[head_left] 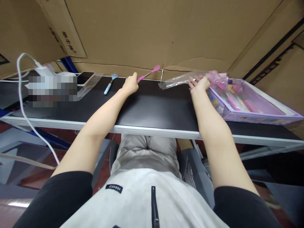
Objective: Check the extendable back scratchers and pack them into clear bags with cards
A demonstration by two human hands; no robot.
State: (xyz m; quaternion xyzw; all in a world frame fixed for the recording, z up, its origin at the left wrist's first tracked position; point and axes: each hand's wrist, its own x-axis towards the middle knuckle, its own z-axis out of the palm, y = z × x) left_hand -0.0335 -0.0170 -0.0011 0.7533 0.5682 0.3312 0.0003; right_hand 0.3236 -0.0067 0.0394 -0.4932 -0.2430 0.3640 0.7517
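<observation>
My left hand point(130, 84) is closed round the handle of a pink fork-shaped scratcher point(149, 73), whose claw end points right and up toward the cardboard wall. My right hand point(199, 84) lies on a clear plastic bag point(177, 80) at the far edge of the black table point(152, 110), fingers partly spread and pressing it. Just right of that hand sits a purple tray point(256, 109) holding several pink items. A blue scratcher point(109, 84) lies on the table to the left of my left hand.
A phone point(84, 78) and another clear bag point(89, 85) lie at the far left, beside a white charger point(41, 68) with a cable point(23, 110) hanging off the table. Cardboard sheets point(152, 31) wall the back. My lap is below the table's near edge.
</observation>
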